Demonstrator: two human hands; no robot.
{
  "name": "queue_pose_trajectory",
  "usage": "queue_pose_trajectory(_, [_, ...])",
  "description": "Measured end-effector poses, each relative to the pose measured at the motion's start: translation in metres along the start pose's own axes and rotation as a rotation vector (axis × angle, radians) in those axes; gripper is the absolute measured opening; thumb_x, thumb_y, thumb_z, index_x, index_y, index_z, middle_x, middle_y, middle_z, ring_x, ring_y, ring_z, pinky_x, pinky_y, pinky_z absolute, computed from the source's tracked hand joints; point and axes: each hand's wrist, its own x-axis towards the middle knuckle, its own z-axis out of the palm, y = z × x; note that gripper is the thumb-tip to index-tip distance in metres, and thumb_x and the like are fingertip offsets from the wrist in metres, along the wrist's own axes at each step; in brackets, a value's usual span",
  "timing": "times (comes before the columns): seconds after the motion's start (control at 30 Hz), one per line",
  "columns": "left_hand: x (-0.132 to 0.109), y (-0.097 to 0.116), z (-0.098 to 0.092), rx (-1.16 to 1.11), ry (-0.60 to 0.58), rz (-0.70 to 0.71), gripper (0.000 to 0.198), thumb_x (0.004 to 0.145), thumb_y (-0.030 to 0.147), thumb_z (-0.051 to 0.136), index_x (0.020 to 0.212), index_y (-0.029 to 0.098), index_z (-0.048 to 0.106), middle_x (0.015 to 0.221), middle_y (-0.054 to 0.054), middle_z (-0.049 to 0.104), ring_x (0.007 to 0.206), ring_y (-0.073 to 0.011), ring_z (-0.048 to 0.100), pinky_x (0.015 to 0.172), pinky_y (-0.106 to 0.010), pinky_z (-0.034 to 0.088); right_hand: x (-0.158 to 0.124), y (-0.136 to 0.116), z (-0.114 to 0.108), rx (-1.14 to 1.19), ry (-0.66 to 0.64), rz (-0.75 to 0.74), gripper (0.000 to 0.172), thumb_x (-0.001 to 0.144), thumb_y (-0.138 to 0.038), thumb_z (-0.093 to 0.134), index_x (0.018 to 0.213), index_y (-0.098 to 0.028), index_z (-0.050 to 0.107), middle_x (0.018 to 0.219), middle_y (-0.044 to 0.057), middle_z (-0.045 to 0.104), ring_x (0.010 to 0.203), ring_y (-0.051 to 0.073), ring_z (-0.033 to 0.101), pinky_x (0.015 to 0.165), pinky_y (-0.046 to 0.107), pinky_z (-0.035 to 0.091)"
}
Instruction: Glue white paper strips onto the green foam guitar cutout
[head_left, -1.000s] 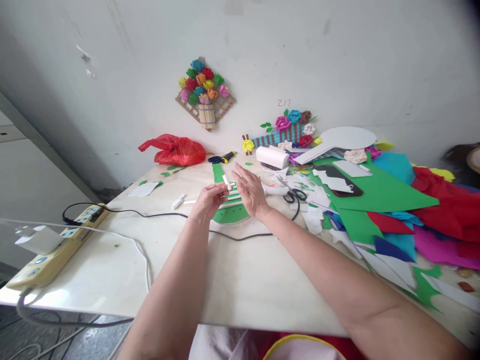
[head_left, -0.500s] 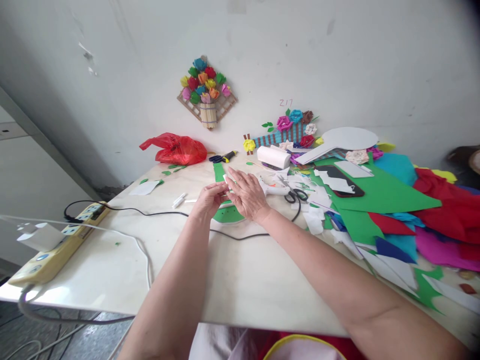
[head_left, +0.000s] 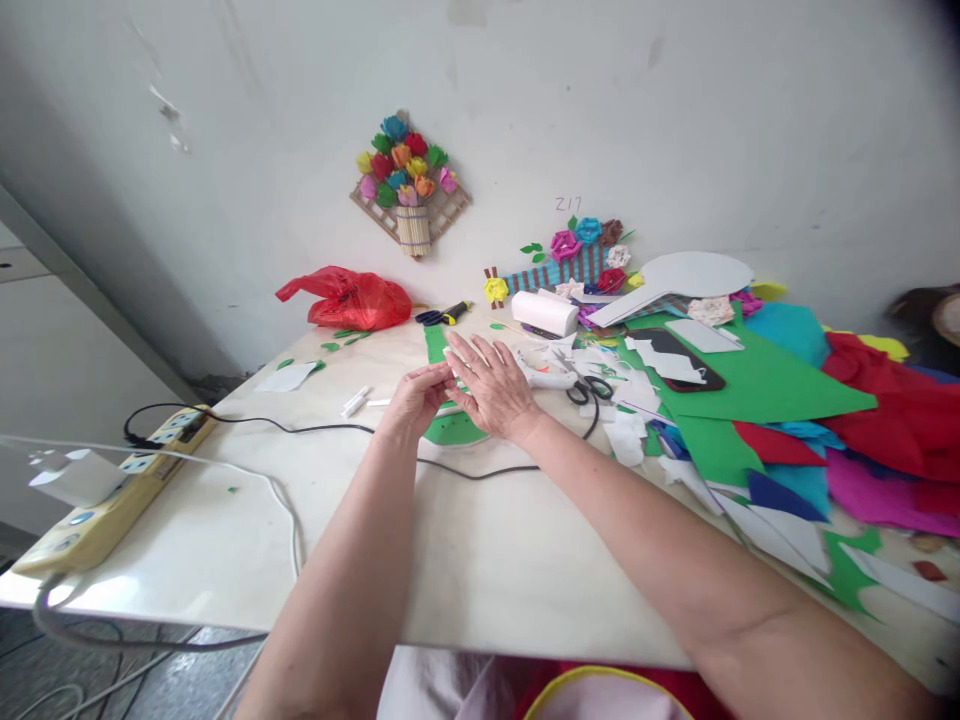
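Observation:
My left hand [head_left: 417,402] is closed, its fingertips pinched together on a small white piece that looks like paper and is mostly hidden. My right hand [head_left: 495,388] lies across those fingertips, its fingers stretched out flat against the white piece. Beneath both hands is a green paper-covered shape [head_left: 454,430] with a white rim, and a green strip [head_left: 436,344] shows beyond it. Just right of my right hand lie a white glue gun [head_left: 551,379] and black-handled scissors [head_left: 592,390].
White glue sticks [head_left: 355,401] lie to the left, near a black cord [head_left: 300,428]. A yellow power strip [head_left: 112,500] runs along the left edge. Farther back sit a red plastic bag [head_left: 352,298] and yellow-black pliers [head_left: 448,313]. Green paper [head_left: 772,385], scraps and a phone [head_left: 679,362] crowd the right.
The camera view has shifted slightly. My right hand's fingers have moved a little over the left fingertips, covering more of the white piece. Everything else stays put.

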Motion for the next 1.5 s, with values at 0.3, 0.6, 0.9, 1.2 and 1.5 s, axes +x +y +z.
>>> queue_pose_trajectory(0.3, [0.000,0.001,0.000,-0.011,0.025,-0.031,0.011,0.059,0.012,0.066,0.069,0.007,0.067,0.060,-0.004,0.063,0.053,-0.0084,0.057,0.057,-0.020,0.052,0.005,0.013,0.015,0.283,0.185,0.298,0.046,0.090,-0.033,0.033,0.131,-0.015,0.044,0.141,0.011,0.037,0.124,0.023,0.038,0.101,0.040,0.029])
queue_pose_trajectory(0.6, [-0.003,0.000,0.005,0.054,0.012,-0.026,0.014,0.055,0.015,0.069,0.067,0.008,0.067,0.055,-0.002,0.061,0.052,-0.0091,0.055,0.056,-0.022,0.051,0.014,0.012,0.020,0.602,-0.005,0.571,0.051,0.081,-0.039,0.050,0.126,-0.014,0.051,0.140,0.012,0.038,0.129,0.025,0.034,0.106,0.040,0.026])
queue_pose_trajectory(0.9, [-0.002,-0.002,0.007,0.055,0.022,-0.022,0.018,0.052,0.014,0.070,0.068,0.007,0.068,0.056,-0.003,0.061,0.054,-0.0101,0.056,0.058,-0.024,0.050,0.012,0.012,0.022,0.620,-0.035,0.565,0.053,0.078,-0.032,0.054,0.128,-0.014,0.049,0.139,0.012,0.039,0.129,0.024,0.033,0.106,0.039,0.025])
queue_pose_trajectory(1.2, [-0.003,-0.001,0.005,0.165,0.002,-0.029,0.023,0.052,0.022,0.074,0.070,0.010,0.068,0.062,-0.004,0.063,0.054,-0.0090,0.053,0.042,-0.017,0.039,0.010,0.021,0.025,0.969,0.188,0.717,0.038,0.078,-0.043,0.050,0.106,-0.019,0.063,0.118,0.007,0.059,0.109,0.019,0.052,0.096,0.033,0.036])
queue_pose_trajectory(1.5, [-0.005,-0.002,0.005,0.259,-0.114,-0.052,0.023,0.054,0.024,0.075,0.071,0.010,0.070,0.063,-0.005,0.063,0.055,-0.0096,0.053,0.043,-0.019,0.038,0.012,0.022,0.013,1.493,0.044,0.826,0.027,0.058,-0.042,0.068,0.064,-0.016,0.064,0.061,-0.001,0.061,0.065,0.013,0.054,0.071,0.028,0.039])
